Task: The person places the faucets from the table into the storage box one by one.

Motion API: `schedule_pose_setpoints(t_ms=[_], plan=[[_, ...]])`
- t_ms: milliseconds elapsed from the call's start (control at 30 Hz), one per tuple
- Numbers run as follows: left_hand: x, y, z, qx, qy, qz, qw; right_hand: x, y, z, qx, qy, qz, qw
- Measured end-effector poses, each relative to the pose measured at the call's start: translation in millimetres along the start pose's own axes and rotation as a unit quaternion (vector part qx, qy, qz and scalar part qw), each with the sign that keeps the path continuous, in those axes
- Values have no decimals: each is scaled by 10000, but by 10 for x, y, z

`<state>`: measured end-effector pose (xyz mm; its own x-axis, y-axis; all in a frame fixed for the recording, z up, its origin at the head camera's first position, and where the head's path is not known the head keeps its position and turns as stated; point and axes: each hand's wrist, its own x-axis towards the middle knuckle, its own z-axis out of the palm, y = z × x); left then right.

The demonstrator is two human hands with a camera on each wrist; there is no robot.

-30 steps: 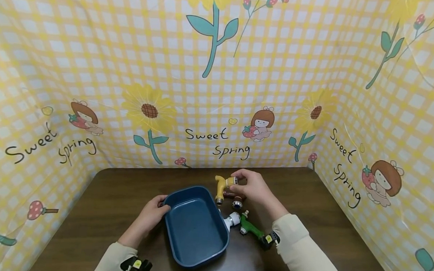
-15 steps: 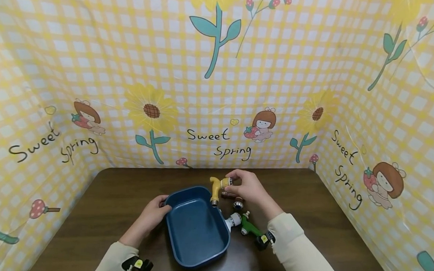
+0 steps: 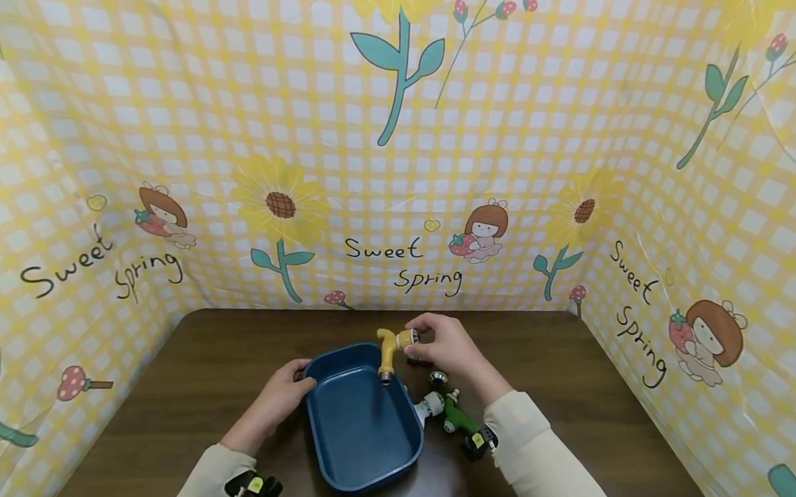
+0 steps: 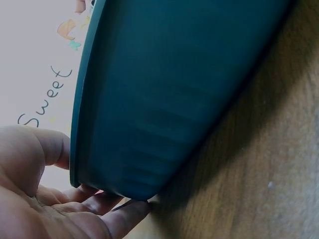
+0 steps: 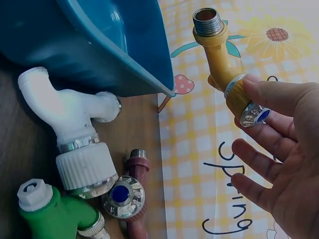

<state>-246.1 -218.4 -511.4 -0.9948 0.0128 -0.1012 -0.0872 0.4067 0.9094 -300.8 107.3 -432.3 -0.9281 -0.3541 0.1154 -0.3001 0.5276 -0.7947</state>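
Observation:
A deep blue rectangular basin [image 3: 365, 430] stands on the table. My left hand [image 3: 277, 398] holds its far left corner, the thumb at the rim and the fingers under the corner, as the left wrist view shows at the basin wall [image 4: 149, 99]. With thumb and fingers, my right hand [image 3: 450, 345] pinches the ribbed knob end of a yellow faucet [image 3: 386, 354]. The faucet hangs in the air over the basin's far right rim, its threaded end downward. In the right wrist view its metal thread [image 5: 209, 25] shows plainly.
Right of the basin lie a white faucet [image 3: 432, 405], a green faucet [image 3: 458, 419] and a maroon faucet [image 5: 137, 214], close together. The dark wooden table [image 3: 223, 345] ends at a yellow checked cloth [image 3: 400, 175] behind and on both sides.
My right hand has carried the yellow faucet leftward, from beside the basin to above its far right rim. The left hand keeps its hold on the basin, which stays about where it was.

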Motion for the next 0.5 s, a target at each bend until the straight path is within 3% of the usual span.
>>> schedule_pose_setpoints(t_ms=[333,500], plan=[[19,-23,6,-66,-36,8,10000,35,-62,102,288,-186,104,9994],[17,-24,4,-39,-37,-3,10000,55,-89,135,-164,-134,-88,9997]])
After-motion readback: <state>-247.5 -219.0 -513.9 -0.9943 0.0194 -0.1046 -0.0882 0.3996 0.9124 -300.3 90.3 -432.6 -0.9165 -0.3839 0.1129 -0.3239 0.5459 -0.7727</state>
